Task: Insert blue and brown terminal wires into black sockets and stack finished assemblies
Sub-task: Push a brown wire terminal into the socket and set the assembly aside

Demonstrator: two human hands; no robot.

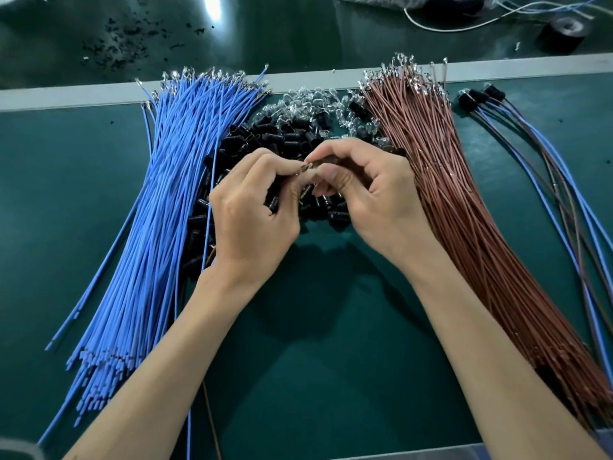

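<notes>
Head view: left hand (252,220) and right hand (374,200) fingers curled, pinching a shiny metal terminal (303,168) above the black tubular sockets (265,137). Smooth blue wires (159,210) left, brown wires (464,210) right, matte green counter (331,343).

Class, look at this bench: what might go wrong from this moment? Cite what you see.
1. The small metal terminal, pinched between the left hand and right hand, may bend or slip: it is tiny and half hidden.
2. Clear glass bulbs lie against the heap of black plastic sockets; grabbing a socket could knock or crack one.
3. The left forearm lies beside the loose blue wires and might drag them.
</notes>
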